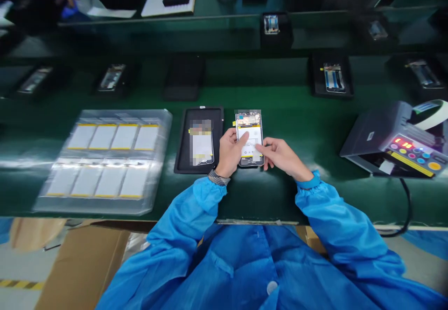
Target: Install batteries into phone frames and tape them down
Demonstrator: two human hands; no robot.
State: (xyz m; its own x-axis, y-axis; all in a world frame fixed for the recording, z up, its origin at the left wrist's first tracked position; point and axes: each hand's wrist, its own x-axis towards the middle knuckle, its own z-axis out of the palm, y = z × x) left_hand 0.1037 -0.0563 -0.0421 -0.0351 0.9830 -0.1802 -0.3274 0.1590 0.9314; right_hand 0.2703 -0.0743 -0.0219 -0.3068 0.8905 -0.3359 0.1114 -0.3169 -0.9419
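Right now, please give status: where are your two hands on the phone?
Left hand resting on open phone housing. Right fingers touching its white battery. Black tray beside left hand.

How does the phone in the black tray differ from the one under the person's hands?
The touched phone lies directly on the green conveyor belt, while the tray phone sits inside the black tray. The left hand and right hand are on the touched phone; neither is on the tray phone. Both phones lie lengthwise, showing a white panel with yellow edging.
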